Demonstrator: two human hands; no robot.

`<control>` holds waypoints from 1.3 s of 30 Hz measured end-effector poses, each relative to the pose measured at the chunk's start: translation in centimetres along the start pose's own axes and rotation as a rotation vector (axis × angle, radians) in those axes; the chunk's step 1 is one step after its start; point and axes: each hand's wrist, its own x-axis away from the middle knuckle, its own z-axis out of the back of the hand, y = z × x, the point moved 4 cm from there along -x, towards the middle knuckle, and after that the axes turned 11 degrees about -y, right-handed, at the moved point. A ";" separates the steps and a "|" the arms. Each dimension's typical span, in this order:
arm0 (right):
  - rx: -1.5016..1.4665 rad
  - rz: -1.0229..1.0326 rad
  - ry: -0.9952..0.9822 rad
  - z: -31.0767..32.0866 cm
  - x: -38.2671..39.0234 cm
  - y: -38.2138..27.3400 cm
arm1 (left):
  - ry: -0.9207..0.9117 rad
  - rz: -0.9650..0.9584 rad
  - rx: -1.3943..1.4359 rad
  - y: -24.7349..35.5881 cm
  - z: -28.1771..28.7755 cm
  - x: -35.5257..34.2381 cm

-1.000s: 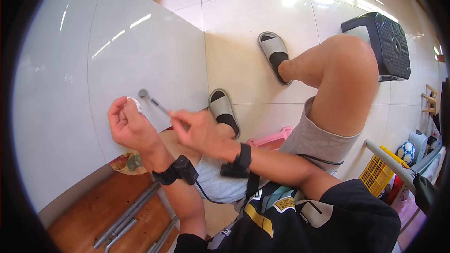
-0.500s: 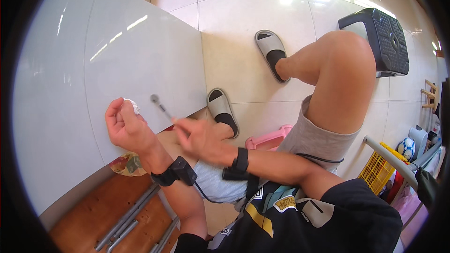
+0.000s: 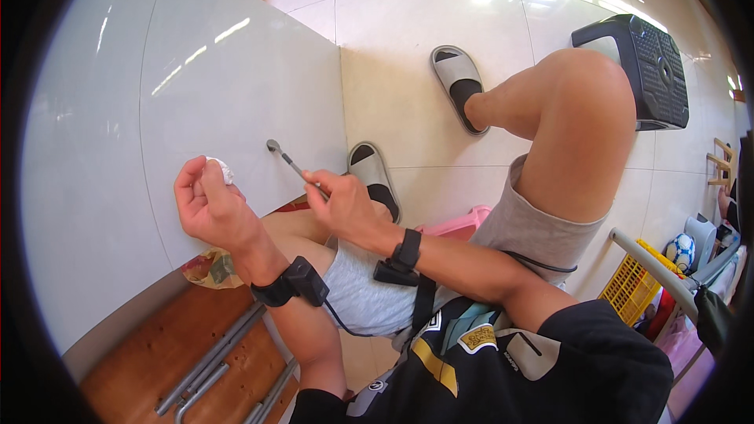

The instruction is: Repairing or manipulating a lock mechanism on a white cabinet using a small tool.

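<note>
My left hand point(image 3: 216, 208) is closed around a crumpled white item point(image 3: 224, 170), palm turned up, over the edge of the glossy white tabletop point(image 3: 102, 149). My right hand point(image 3: 345, 208) grips a slim grey tool point(image 3: 289, 161) with a small rounded head, which points up-left over the tabletop, to the right of the white item and apart from it. Both wrists carry black strapped devices. Part of the tool's handle is hidden by my fingers.
My legs and slippered feet are below on the tiled floor point(image 3: 416, 23). A black plastic stool point(image 3: 660, 71), pink plastic item point(image 3: 459, 224), yellow crate point(image 3: 624, 286), ball point(image 3: 680, 251) and grey metal rail point(image 3: 652, 271) lie rightward. Wooden boards with metal tubes point(image 3: 157, 341) are at lower left.
The tool's head has moved right, away from my left hand, and then upward. My right hand has shifted slightly right and up. My left hand is nearly still, still closed on the white item.
</note>
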 end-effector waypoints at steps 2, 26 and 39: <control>-0.019 0.127 0.035 -0.5 0.5 -1.5 | 0.011 0.010 -0.010 0.3 -0.2 0.1; 0.029 0.018 -0.010 0.8 -1.2 -0.8 | 0.019 0.006 -0.002 -0.2 0.0 -0.2; 0.021 0.224 0.057 -1.1 1.5 -1.0 | -0.048 -0.022 -0.039 -1.4 -0.1 -0.9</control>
